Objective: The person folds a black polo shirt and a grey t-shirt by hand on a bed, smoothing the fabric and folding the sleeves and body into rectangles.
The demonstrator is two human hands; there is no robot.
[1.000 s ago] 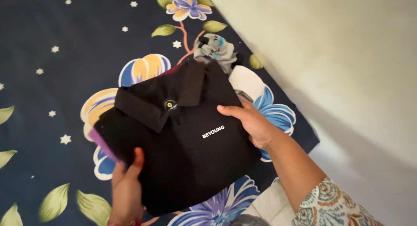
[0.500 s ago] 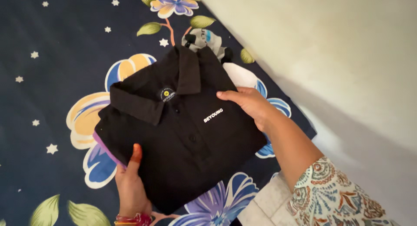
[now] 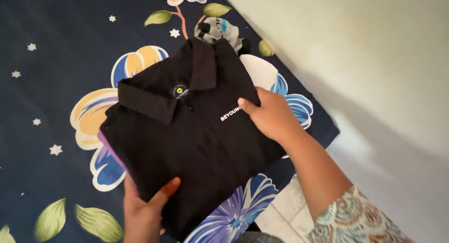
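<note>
Both hands are bare, with no rings that I can make out. Up the arm from the right hand [image 3: 273, 117] sits a loose sleeve [image 3: 358, 219] in a cream, teal and rust paisley print (reaching to about the elbow). The left hand [image 3: 145, 210] shows no sleeve.
</note>
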